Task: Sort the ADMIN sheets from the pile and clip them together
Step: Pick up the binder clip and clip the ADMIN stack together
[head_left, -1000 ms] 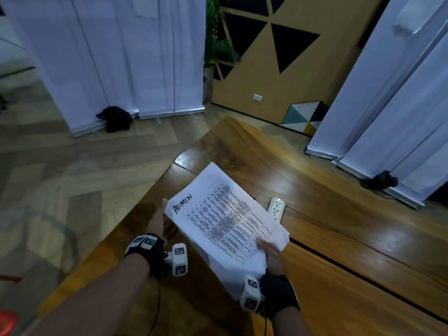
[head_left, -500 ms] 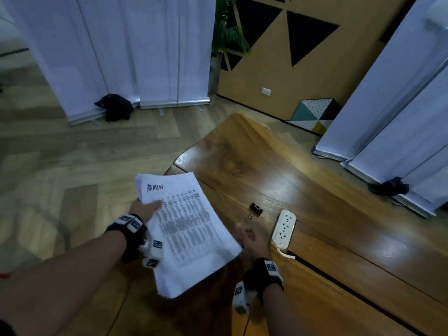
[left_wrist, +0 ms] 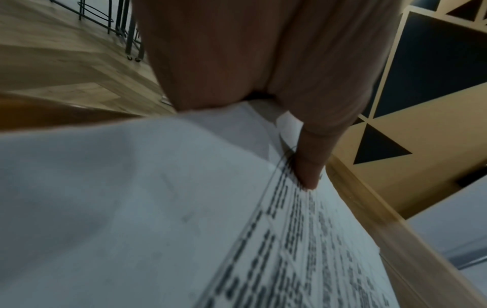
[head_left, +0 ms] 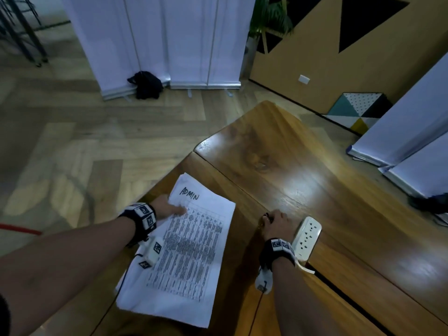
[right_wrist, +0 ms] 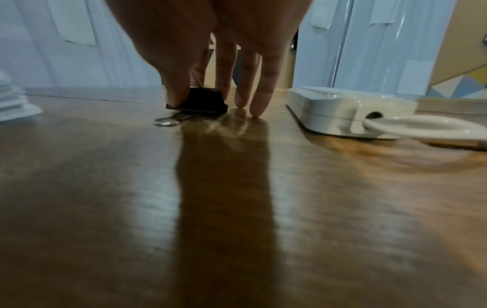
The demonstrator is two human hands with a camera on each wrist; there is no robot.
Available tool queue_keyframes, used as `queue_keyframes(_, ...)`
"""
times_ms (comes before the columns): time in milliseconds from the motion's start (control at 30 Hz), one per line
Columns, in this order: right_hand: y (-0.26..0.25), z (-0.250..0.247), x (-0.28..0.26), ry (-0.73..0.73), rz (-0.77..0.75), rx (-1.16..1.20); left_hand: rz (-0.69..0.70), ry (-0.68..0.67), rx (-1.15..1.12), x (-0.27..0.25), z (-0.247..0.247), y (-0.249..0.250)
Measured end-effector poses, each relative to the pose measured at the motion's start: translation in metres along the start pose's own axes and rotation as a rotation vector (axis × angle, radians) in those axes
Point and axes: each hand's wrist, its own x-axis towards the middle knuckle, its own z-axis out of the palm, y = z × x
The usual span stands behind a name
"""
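A stack of printed sheets (head_left: 191, 251) with ADMIN handwritten at the top lies over the table's left corner. My left hand (head_left: 173, 209) holds its upper left edge, thumb (left_wrist: 309, 168) on top of the sheets (left_wrist: 131, 198) and the other fingers hidden beneath. A black binder clip (right_wrist: 202, 102) sits on the table, to the right of the stack. My right hand (head_left: 270, 218) pinches it between thumb and a finger while two other fingertips (right_wrist: 257, 110) touch the wood. In the head view the hand hides most of the clip.
A white power strip (head_left: 306, 236) with its cable lies just right of my right hand, also in the right wrist view (right_wrist: 342, 110). The wooden table (head_left: 327, 190) stretches away to the right. White roll-up banners (head_left: 169, 40) and a dark bundle (head_left: 145, 84) stand on the floor beyond.
My right hand let go of the stack, reached forward and took hold of the binder clip. My left hand kept the sheets and brought them down over the table corner.
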Motion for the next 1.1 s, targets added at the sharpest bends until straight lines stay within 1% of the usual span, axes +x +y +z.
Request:
queue_keyframes(67,-0.003,-0.002,-0.004,0.027,0.023,0.037,0.002,-0.018,-0.016,-0.005,0.006,0.001)
queue_keyframes(133,-0.002,-0.007,-0.01,0.018,0.09,0.218,0.009,-0.028,-0.02,-0.011,0.01,0.001)
queue_keyframes(167,-0.002,-0.011,-0.015,0.019,0.128,0.364,0.007,-0.033,-0.02,-0.013,0.011,0.001)
queue_keyframes(267,0.002,-0.028,-0.036,0.115,0.25,0.822,0.054,-0.082,-0.019,-0.026,0.021,0.012)
queue_keyframes(333,0.007,-0.041,-0.052,0.129,0.36,1.191,0.099,-0.138,-0.018,-0.041,0.031,0.023)
queue_keyframes(367,0.01,-0.049,-0.06,0.096,0.413,1.407,0.119,-0.166,-0.02,-0.051,0.035,0.029)
queue_keyframes(433,0.018,-0.069,-0.08,-0.017,0.497,1.807,0.171,-0.226,-0.043,-0.068,0.044,0.037)
queue_keyframes(467,0.023,-0.08,-0.091,-0.055,0.506,1.931,0.193,-0.256,-0.054,-0.075,0.049,0.039)
queue_keyframes(500,0.028,-0.091,-0.101,-0.069,0.488,1.996,0.213,-0.289,-0.053,-0.083,0.054,0.041)
queue_keyframes(533,0.033,-0.104,-0.113,-0.078,0.452,2.012,0.24,-0.317,-0.048,-0.091,0.059,0.043)
queue_keyframes(600,0.04,-0.133,-0.135,-0.072,0.375,1.958,0.306,-0.353,-0.003,-0.109,0.072,0.049)
queue_keyframes(700,0.045,-0.169,-0.163,-0.003,0.338,1.801,0.418,-0.415,0.111,-0.133,0.095,0.05)
queue_keyframes(733,0.047,-0.178,-0.171,-0.002,0.323,1.769,0.443,-0.437,0.134,-0.141,0.104,0.049)
queue_keyframes(800,0.051,-0.188,-0.184,-0.035,0.292,1.716,0.479,-0.473,0.167,-0.153,0.122,0.046)
queue_keyframes(900,0.065,-0.184,-0.197,-0.046,0.292,1.474,0.533,-0.521,0.196,-0.172,0.147,0.048)
queue_keyframes(967,0.072,-0.183,-0.205,0.021,0.312,1.315,0.536,-0.528,0.19,-0.182,0.159,0.05)
queue_keyframes(1000,0.073,-0.184,-0.209,0.079,0.308,1.237,0.537,-0.534,0.183,-0.184,0.165,0.05)
queue_keyframes(1100,0.078,-0.189,-0.218,0.211,0.265,1.038,0.537,-0.54,0.168,-0.192,0.174,0.047)
